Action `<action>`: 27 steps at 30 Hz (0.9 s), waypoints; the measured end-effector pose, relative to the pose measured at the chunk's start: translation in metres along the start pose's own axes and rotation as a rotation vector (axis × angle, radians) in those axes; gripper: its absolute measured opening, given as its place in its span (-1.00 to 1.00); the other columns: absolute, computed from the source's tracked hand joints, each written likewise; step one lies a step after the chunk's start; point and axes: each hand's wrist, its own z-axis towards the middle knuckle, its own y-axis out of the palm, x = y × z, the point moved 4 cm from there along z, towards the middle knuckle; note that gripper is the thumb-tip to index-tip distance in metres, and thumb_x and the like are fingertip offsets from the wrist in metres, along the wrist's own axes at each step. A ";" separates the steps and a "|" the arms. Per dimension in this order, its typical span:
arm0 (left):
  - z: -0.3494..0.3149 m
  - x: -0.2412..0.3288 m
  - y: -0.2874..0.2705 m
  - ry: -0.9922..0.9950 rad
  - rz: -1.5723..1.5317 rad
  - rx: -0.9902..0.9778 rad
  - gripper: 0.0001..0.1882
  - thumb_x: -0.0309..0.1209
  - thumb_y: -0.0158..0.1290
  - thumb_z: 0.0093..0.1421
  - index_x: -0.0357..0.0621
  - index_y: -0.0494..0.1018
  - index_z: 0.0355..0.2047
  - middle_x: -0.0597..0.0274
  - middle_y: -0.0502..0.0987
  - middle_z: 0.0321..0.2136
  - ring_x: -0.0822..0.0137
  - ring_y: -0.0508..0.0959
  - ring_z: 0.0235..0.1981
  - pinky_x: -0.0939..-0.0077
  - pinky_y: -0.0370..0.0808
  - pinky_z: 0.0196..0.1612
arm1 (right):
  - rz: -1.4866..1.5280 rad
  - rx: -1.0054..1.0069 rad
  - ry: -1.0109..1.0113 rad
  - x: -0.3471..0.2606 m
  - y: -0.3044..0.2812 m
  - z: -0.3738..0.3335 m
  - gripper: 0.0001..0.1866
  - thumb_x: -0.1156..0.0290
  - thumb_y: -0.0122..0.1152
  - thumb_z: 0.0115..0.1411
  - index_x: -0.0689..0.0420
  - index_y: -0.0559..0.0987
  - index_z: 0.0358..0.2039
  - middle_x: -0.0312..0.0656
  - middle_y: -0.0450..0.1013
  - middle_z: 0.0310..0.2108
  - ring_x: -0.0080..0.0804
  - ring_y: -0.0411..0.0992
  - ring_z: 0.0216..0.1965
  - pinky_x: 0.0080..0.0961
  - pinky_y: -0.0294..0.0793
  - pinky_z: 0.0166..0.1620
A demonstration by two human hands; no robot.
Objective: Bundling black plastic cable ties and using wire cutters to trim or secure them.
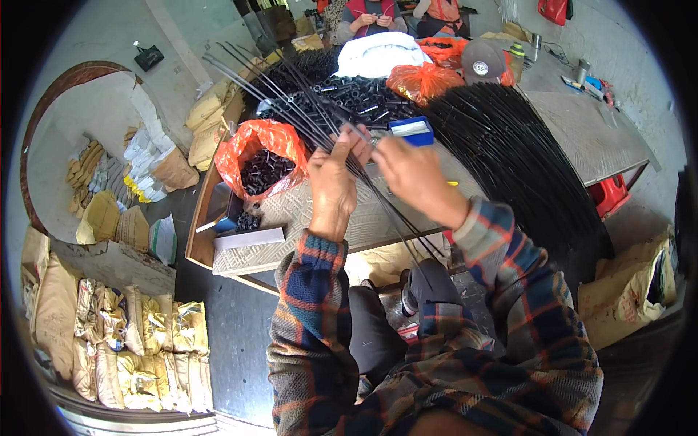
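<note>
My left hand [332,187] is closed around a loose bundle of thin black rods [251,86], held slantwise over the table's near side. Their far ends fan out toward the upper left, and the near ends hang down toward my knees. Close beside it, my right hand [418,180] has its fingers curled together at the bundle; motion blurs the fingertips, and what they pinch is unclear. Just beyond both hands spreads a heap of short black tubular pieces [374,109]. A blue box [430,138] with a pale inside sits behind my right hand.
A red-orange plastic bag [227,166] of small black parts stands left on the patterned tabletop [291,218]. Long black rods [520,156] drape over the right side. Packed sacks [109,349] line the floor at left; another sack [625,291] stands right. People sit across the table.
</note>
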 end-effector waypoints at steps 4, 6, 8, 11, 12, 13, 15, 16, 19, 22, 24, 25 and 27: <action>-0.002 0.000 0.007 -0.016 0.019 -0.071 -0.73 -0.42 -0.12 0.22 -0.45 0.32 -0.19 -0.11 0.44 -0.19 0.16 0.51 -0.21 0.31 0.48 -0.10 | -0.222 -0.090 -0.031 -0.027 -0.013 -0.027 -0.82 0.45 -0.01 0.10 0.19 0.38 -0.26 -0.15 0.36 -0.45 -0.22 0.41 -0.63 -0.39 0.36 -0.63; -0.001 0.002 0.009 -0.006 -0.013 -0.067 -0.73 -0.44 -0.13 0.23 -0.46 0.30 -0.17 -0.12 0.44 -0.19 0.15 0.51 -0.20 0.32 0.48 -0.10 | -0.351 -0.157 -0.081 -0.036 -0.019 -0.038 -0.73 0.48 0.01 0.08 0.27 0.39 -0.17 -0.20 0.32 -0.47 -0.38 0.41 -0.63 -0.52 0.37 -0.63; 0.001 0.007 -0.002 0.008 -0.087 -0.047 -0.70 -0.49 -0.14 0.22 -0.50 0.22 -0.10 -0.18 0.41 -0.15 0.11 0.49 -0.14 0.34 0.50 -0.09 | -0.241 -0.082 -0.115 -0.039 -0.012 -0.057 -0.74 0.47 0.04 0.07 0.25 0.41 -0.19 -0.22 0.31 -0.47 -0.41 0.40 -0.63 -0.52 0.38 -0.62; 0.001 0.005 -0.012 -0.044 -0.163 -0.067 -0.67 -0.52 -0.10 0.19 -0.47 0.20 -0.06 -0.18 0.38 -0.09 0.12 0.45 -0.08 0.33 0.48 -0.07 | 0.017 0.042 -0.075 -0.032 -0.006 -0.062 -0.79 0.43 0.15 0.04 0.18 0.47 -0.28 -0.23 0.31 -0.47 -0.49 0.33 -0.66 -0.57 0.31 -0.62; 0.001 0.004 -0.011 -0.056 -0.182 -0.103 -0.63 -0.53 -0.07 0.17 -0.43 0.19 -0.02 -0.16 0.36 -0.06 0.12 0.40 -0.02 0.33 0.43 0.00 | 0.216 0.043 0.033 -0.024 -0.006 -0.052 -0.79 0.41 0.17 0.04 0.16 0.47 -0.29 -0.25 0.31 -0.50 -0.55 0.28 -0.67 -0.62 0.25 -0.61; -0.003 0.006 -0.010 -0.063 -0.180 -0.105 -0.63 -0.53 -0.07 0.17 -0.43 0.19 -0.02 -0.16 0.36 -0.06 0.12 0.40 -0.02 0.33 0.43 0.00 | 0.419 0.047 0.143 -0.018 -0.005 -0.043 -0.79 0.39 0.19 0.05 0.15 0.47 -0.29 -0.27 0.30 -0.52 -0.61 0.23 -0.68 -0.67 0.18 -0.61; -0.006 0.002 0.015 -0.121 -0.173 -0.191 -0.60 -0.53 -0.06 0.16 -0.40 0.19 0.00 -0.12 0.36 -0.05 0.13 0.37 0.01 0.33 0.35 0.08 | 0.517 -0.036 0.314 -0.001 -0.008 -0.025 -0.83 0.37 0.20 0.07 0.19 0.48 -0.37 -0.37 0.30 -0.59 -0.71 0.14 -0.65 -0.73 0.08 -0.58; -0.009 0.002 0.018 -0.148 -0.161 -0.211 -0.58 -0.52 -0.02 0.14 -0.37 0.20 0.01 -0.11 0.37 -0.05 0.14 0.35 0.03 0.33 0.27 0.12 | 0.739 -0.103 0.346 0.007 0.006 -0.019 -0.85 0.38 0.19 0.08 0.20 0.49 -0.41 -0.42 0.28 -0.62 -0.75 0.13 -0.63 -0.73 0.08 -0.57; -0.014 0.005 0.003 -0.141 -0.073 -0.242 -0.59 -0.48 0.01 0.13 -0.33 0.24 -0.01 -0.07 0.39 -0.06 0.17 0.36 0.02 0.32 0.27 0.09 | 1.058 -0.171 0.374 0.004 0.022 -0.011 -0.78 0.38 0.17 0.10 0.21 0.47 -0.61 -0.51 0.27 -0.68 -0.83 0.16 -0.58 -0.77 0.12 -0.56; -0.015 0.008 0.000 -0.179 -0.050 -0.287 -0.61 -0.45 -0.01 0.15 -0.32 0.26 -0.02 -0.05 0.39 -0.06 0.18 0.37 0.01 0.31 0.27 0.08 | 1.171 -0.220 0.435 0.023 0.026 -0.013 -0.85 0.39 0.14 0.12 0.22 0.54 -0.44 -0.42 0.39 -0.58 -0.80 0.30 -0.46 -0.83 0.27 -0.42; -0.030 0.035 -0.014 -0.145 0.002 -0.249 -0.63 -0.40 -0.05 0.18 -0.32 0.27 -0.03 -0.03 0.40 -0.06 0.20 0.39 -0.01 0.35 0.33 0.03 | 1.244 -0.309 0.435 -0.013 0.035 -0.013 -0.82 0.37 0.14 0.13 0.23 0.53 -0.38 -0.41 0.40 -0.54 -0.79 0.31 -0.47 -0.82 0.29 -0.41; -0.023 0.021 -0.004 -0.170 -0.027 -0.283 -0.63 -0.40 -0.05 0.18 -0.32 0.27 -0.03 -0.03 0.40 -0.06 0.20 0.39 -0.01 0.35 0.33 0.03 | 1.215 -0.336 0.487 -0.008 0.027 -0.020 -0.79 0.34 0.13 0.14 0.24 0.51 -0.32 -0.40 0.40 -0.51 -0.78 0.32 -0.47 -0.81 0.30 -0.41; -0.018 0.006 0.004 -0.162 -0.019 -0.270 -0.53 -0.38 -0.09 0.21 -0.39 0.14 0.06 -0.11 0.28 0.03 0.15 0.33 0.06 0.33 0.35 0.04 | 1.368 -0.332 0.604 -0.025 0.014 -0.033 -0.73 0.32 0.02 0.20 0.25 0.37 -0.19 -0.33 0.39 -0.53 -0.71 0.34 -0.58 -0.77 0.34 -0.55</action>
